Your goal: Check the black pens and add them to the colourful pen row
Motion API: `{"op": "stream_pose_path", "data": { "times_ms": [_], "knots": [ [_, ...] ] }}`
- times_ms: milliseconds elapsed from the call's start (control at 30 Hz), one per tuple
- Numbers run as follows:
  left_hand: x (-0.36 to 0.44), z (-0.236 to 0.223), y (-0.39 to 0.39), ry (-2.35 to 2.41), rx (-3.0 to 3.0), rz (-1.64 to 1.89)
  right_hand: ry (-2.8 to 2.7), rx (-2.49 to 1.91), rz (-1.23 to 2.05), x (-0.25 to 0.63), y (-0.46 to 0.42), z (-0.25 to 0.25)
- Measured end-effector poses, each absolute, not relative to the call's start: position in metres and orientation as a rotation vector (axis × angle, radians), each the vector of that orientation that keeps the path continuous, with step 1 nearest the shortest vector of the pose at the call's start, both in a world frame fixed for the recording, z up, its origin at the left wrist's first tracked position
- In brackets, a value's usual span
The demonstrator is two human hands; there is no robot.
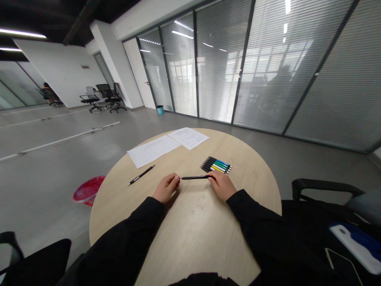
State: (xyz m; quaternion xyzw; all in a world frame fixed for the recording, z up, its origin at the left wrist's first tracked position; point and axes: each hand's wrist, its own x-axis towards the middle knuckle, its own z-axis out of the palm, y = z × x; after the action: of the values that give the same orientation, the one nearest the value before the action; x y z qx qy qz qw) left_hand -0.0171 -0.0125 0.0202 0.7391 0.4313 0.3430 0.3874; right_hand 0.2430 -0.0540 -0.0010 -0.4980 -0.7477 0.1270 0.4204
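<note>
Both my hands rest on a round light-wood table (193, 230). A black pen (195, 177) lies level between them. My right hand (222, 184) is closed round its right end. My left hand (166, 188) is curled, and its fingertips pinch the pen's left tip. Just beyond my right hand sits a row of several pens (216, 165) in black, blue, green and yellow. Another black pen (141, 174) lies alone to the left of my left hand.
Two printed sheets (169, 145) lie at the table's far edge. A red basin (87, 190) stands on the floor at left. A black chair arm (324, 186) and a phone (355, 246) are at right. Office chairs (102, 97) stand far back by the glass walls.
</note>
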Motion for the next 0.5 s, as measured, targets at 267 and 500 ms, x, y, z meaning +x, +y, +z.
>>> {"op": "stream_pose_path", "data": {
  "times_ms": [267, 500],
  "knots": [
    [-0.0192, 0.0221, -0.0115, 1.173, 1.896, 0.893, -1.857, -1.259, 0.313, 0.2431, -0.0543, -0.0002],
    [-0.0214, 0.0185, -0.009, 1.16, 1.883, 0.942, -1.851, -1.259, 0.302, 0.2428, -0.0544, -0.0003]
  ]
}}
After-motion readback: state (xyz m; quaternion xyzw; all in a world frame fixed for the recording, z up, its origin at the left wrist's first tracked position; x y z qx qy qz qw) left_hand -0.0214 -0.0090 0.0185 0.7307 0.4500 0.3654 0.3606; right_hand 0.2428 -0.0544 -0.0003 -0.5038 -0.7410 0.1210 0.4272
